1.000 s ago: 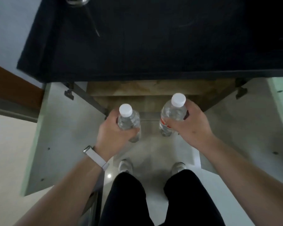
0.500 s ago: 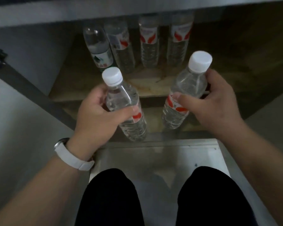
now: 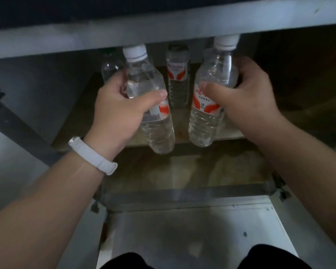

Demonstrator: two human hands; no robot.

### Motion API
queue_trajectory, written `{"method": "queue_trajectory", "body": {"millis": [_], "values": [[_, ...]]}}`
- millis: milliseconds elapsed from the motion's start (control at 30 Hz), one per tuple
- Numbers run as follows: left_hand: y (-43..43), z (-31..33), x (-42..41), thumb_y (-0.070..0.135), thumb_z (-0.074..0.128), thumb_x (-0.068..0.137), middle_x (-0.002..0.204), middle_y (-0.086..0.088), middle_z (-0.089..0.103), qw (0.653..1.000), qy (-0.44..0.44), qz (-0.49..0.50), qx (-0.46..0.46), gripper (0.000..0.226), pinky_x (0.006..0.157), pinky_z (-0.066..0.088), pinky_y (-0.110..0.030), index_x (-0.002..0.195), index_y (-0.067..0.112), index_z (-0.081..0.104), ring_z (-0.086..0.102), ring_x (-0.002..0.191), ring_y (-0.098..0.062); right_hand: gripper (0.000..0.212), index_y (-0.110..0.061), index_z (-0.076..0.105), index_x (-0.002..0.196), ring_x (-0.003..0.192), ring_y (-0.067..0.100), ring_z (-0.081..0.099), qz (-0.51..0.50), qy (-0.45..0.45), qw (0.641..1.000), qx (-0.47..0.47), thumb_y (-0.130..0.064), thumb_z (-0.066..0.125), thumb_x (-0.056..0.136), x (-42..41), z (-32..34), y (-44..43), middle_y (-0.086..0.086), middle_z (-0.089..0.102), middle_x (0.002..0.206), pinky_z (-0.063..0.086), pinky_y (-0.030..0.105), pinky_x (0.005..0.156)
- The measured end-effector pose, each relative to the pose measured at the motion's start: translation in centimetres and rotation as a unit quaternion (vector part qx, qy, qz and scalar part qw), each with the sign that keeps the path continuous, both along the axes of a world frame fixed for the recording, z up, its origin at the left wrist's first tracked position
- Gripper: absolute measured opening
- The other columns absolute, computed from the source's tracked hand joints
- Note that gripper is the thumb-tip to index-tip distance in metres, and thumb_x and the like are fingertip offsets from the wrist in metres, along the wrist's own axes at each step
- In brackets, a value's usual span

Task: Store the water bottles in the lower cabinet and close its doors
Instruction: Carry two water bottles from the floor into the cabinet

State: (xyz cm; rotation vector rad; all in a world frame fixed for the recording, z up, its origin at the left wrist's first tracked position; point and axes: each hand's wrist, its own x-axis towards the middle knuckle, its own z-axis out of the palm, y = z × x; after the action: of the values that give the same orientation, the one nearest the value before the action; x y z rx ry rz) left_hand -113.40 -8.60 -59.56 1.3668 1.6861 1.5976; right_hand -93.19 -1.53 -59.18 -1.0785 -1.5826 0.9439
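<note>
Two bottles hang at the shelf [image 3: 181, 131] edge inside the cabinet [image 3: 163, 33], each in a full grip: left hand [image 3: 116, 113] round the left bottle [image 3: 157, 133], right hand [image 3: 246, 98] round the right bottle [image 3: 202, 125]. Best keep them upright, set down short of the stored bottle [image 3: 177, 84] behind.

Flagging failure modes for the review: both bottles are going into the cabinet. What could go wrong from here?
1. The right-hand bottle, gripped by the right hand, has its cap at the cabinet's top rail; it may knock there.
2. The left-hand bottle, gripped by the left hand, is tilted and close to a stored bottle standing behind it; pushing in could topple that one.
</note>
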Motion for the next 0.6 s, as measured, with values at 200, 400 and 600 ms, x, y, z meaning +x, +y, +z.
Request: {"method": "queue_trajectory", "body": {"millis": [200, 400, 600], "values": [[3.9, 0.1, -0.3, 0.030, 0.086, 0.076, 0.107, 0.016, 0.075, 1.000, 0.002, 0.013, -0.013, 0.044, 0.091, 0.058, -0.038, 0.115, 0.031, 0.067, 0.071, 0.098, -0.002, 0.053, -0.038, 0.052, 0.120, 0.095, -0.002, 0.057, -0.014, 0.009, 1.000, -0.014, -0.036, 0.081, 0.076, -2.4, -0.4, 3.1, -0.020, 0.058, 0.108, 0.044, 0.015, 0.069], [6.2, -1.0, -0.7, 0.033, 0.084, 0.078, 0.103, 0.020, 0.074, 0.999, 0.001, 0.012, -0.045, 0.042, 0.090, 0.058, -0.034, 0.116, 0.036, 0.066, 0.070, 0.093, 0.003, 0.064, -0.034, 0.050, 0.130, 0.106, 0.004, 0.050, -0.008, -0.022, 1.000, -0.020, -0.043, 0.081, 0.075, -4.2, -2.2, 5.6, -0.015, 0.055, 0.124, 0.041, 0.017, 0.072], [6.5, -2.9, -0.6, 0.037, 0.082, 0.082, 0.119, 0.020, 0.067, 0.999, 0.019, 0.026, -0.031, 0.053, 0.092, 0.053, -0.025, 0.128, 0.039, 0.056, 0.063, 0.106, 0.004, 0.069, -0.037, 0.044, 0.134, 0.086, -0.014, 0.051, 0.029, -0.023, 0.998, -0.042, -0.038, 0.082, 0.076, -3.5, -4.6, 5.9, -0.029, 0.054, 0.105, 0.039, 0.008, 0.067]]}}
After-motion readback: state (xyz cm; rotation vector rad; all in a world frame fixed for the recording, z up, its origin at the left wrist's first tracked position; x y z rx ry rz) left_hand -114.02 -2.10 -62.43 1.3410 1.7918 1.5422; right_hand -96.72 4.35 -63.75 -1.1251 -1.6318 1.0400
